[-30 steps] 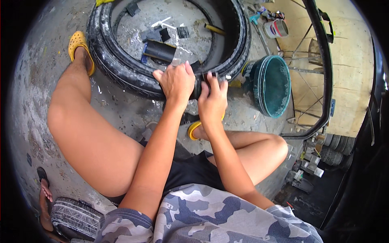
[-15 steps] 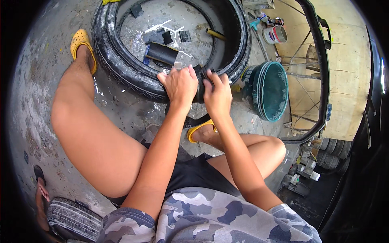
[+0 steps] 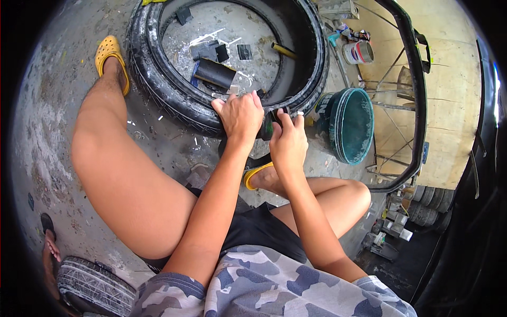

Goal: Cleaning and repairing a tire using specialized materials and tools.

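A large black tire lies on its side in front of me, dusted white along its tread and rim. My left hand grips the tire's near edge, its fingers curled over the inner rim. Just right of it, my right hand is closed at the outer side of the same edge. Something small and dark shows at its fingertips; its kind I cannot make out. Within the tire's ring lie a black cylinder, several dark flat pieces and white strips. A black and yellow tube leans at the inner wall.
A teal bucket lies tilted right of the tire. Beyond it are a white pail, a black curved frame and a plywood sheet. Another tire and another person's foot are at lower left.
My right hand has moved slightly down and away from my left hand, opening a gap between them. My left hand keeps its hold on the tire. The whole view has shifted a little.
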{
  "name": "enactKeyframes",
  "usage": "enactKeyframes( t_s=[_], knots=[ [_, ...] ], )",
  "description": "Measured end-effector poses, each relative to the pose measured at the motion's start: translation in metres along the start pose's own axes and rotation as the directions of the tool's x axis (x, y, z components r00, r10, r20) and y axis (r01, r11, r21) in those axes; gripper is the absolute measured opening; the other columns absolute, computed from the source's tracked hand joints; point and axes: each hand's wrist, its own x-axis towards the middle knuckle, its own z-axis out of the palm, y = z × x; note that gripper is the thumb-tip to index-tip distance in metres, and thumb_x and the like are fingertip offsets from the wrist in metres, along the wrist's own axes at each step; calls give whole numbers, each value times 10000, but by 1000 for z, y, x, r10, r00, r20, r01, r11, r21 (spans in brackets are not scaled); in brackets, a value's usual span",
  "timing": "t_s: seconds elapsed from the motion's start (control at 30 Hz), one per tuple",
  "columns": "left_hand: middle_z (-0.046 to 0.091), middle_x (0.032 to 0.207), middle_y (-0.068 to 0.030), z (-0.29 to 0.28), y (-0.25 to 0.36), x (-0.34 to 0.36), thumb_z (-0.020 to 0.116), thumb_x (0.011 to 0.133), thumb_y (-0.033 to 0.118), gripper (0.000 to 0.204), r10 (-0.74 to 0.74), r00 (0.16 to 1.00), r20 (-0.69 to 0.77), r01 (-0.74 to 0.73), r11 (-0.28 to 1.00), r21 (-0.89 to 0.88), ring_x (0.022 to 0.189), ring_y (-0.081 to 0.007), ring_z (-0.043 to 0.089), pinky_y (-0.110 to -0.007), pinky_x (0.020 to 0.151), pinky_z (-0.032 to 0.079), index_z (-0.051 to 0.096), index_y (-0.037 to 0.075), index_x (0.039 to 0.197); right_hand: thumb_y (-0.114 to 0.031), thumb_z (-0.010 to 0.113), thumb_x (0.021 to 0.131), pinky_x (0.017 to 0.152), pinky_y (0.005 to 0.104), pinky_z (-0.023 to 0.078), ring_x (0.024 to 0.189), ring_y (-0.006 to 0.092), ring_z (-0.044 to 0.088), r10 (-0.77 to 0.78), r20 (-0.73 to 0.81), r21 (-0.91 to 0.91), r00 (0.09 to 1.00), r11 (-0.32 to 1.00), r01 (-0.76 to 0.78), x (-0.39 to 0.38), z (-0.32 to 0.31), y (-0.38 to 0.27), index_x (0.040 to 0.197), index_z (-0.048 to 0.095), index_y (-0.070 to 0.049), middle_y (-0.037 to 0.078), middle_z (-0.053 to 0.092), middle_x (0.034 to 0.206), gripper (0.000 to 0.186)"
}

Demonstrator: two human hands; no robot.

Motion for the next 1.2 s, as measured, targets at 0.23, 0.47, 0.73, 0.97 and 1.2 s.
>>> enactKeyframes(
  t_s=[0.23,0.47,0.73,0.97,1.2],
  knots=[
    [678,656,-142,-2,1,1,544,961,279,403,-7,1000,-7,7,1000,-20,727,-287,672,-461,822,362,728,66,672,-160,725,850,868,382,536,946,334,709,-36,-131,425,991,901,88,47,-3,10,1111,721,-35,203,719,1034,289],
    [658,598,-119,-1,1,-1,555,945,265,426,4,996,-88,-4,1000,-9,712,-279,659,-445,800,370,706,81,592,-157,692,868,851,487,512,972,418,642,-69,-72,187,995,979,82,31,6,12,1101,689,-66,202,647,1051,250],
    [662,633,-135,0,-1,1,561,949,283,378,-10,1000,-15,9,1000,-30,706,-287,648,-460,804,362,724,85,670,-183,646,903,849,471,519,968,407,644,-90,-61,145,994,984,98,33,2,10,1093,701,-33,200,643,1046,249],
    [661,631,-127,1,-1,0,566,948,281,375,-7,999,-32,5,998,-61,705,-284,644,-458,805,355,725,86,670,-196,637,907,872,476,504,981,405,634,19,-17,148,1000,989,-16,35,11,15,1073,710,-45,186,635,1031,236],
    [661,623,-120,1,0,0,563,952,271,384,-1,999,-32,0,999,-50,716,-270,647,-449,792,358,717,84,655,-161,652,900,861,457,500,981,385,637,46,46,124,998,991,-52,39,1,15,1076,709,-26,182,637,1015,229]
  ],
)
